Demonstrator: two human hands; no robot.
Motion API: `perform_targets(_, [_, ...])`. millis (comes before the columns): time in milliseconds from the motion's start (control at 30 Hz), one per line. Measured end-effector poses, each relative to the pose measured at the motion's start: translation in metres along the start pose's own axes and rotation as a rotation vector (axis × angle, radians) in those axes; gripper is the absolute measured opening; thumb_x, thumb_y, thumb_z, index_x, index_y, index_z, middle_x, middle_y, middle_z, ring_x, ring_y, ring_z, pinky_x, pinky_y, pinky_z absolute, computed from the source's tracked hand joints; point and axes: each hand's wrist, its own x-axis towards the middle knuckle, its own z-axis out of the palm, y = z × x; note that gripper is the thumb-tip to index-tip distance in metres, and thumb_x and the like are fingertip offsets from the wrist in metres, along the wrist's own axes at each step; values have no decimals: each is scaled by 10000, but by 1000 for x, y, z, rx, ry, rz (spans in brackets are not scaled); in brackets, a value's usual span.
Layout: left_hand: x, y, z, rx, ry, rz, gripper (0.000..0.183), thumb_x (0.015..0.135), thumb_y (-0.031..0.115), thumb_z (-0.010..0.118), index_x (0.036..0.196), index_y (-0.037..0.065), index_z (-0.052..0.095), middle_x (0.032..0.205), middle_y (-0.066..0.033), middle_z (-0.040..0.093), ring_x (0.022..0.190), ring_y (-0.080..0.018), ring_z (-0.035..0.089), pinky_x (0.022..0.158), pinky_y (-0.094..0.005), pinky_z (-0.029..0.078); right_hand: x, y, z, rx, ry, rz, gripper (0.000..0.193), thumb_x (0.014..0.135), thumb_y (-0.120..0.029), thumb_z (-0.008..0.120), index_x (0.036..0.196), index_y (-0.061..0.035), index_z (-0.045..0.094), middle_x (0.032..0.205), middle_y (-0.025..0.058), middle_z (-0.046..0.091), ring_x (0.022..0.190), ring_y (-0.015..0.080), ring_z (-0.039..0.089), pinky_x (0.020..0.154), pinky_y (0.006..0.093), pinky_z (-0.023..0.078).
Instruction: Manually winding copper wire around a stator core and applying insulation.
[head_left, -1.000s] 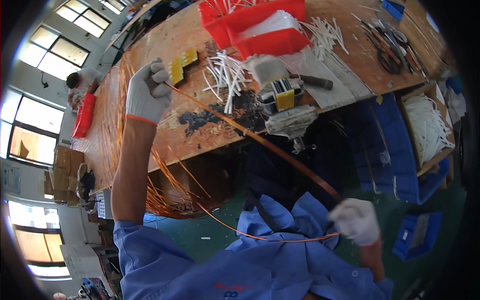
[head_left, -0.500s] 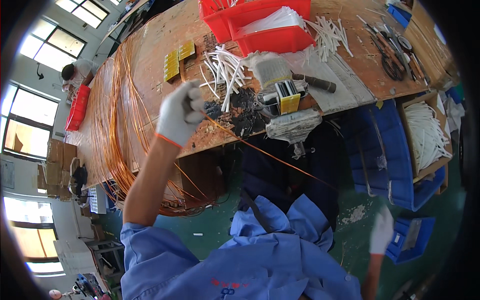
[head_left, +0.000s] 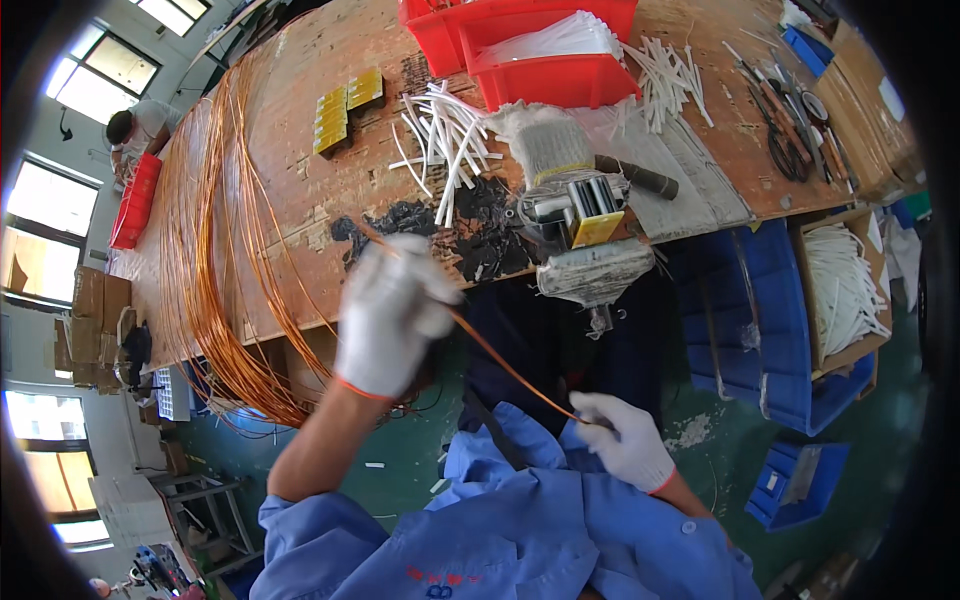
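Observation:
A copper wire (head_left: 505,366) runs slantwise between my two white-gloved hands, in front of the table's near edge. My left hand (head_left: 392,315) is closed round it near the upper end, and a short length sticks out beyond the fingers over the dark-stained patch of the table. Lower down, close to my shirt, my right hand (head_left: 622,440) pinches the wire's other end. To the right of my left hand stands a cloth-wrapped bench vise (head_left: 590,262), with a small yellow-faced block with dark plates (head_left: 597,222) in its jaws.
A large bundle of copper wires (head_left: 205,260) hangs over the table's left side. White sleeving pieces (head_left: 450,135) lie beyond my left hand, near yellow blocks (head_left: 332,115) and red bins (head_left: 555,75). Hand tools (head_left: 785,120), a blue crate (head_left: 745,320) and a box of white tubes (head_left: 845,285) are at right.
My right hand has come up from the lower right and taken hold of the wire's free end. My left hand has moved down and nearer, bringing the wire off the table.

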Motion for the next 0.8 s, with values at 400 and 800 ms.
perform_targets(400, [118, 18, -55, 1250, 81, 471, 185, 1078, 154, 710, 1241, 111, 786, 1110, -42, 728, 1001, -197, 685, 853, -351, 565, 45, -62, -33, -4, -28, 51, 284, 1056, -6, 663, 1310, 29, 785, 954, 110, 803, 709, 92, 704, 652, 259, 570])
perform_targets(800, [160, 23, -62, 1610, -339, 1110, 202, 963, 13, 713, 1139, 110, 712, 1191, -82, 730, 1197, -349, 687, 1084, -417, 530, 51, -74, -58, -129, -21, -179, 354, 989, 53, 695, 1331, 8, 774, 978, 155, 797, 834, 208, 800, 764, 317, 617])
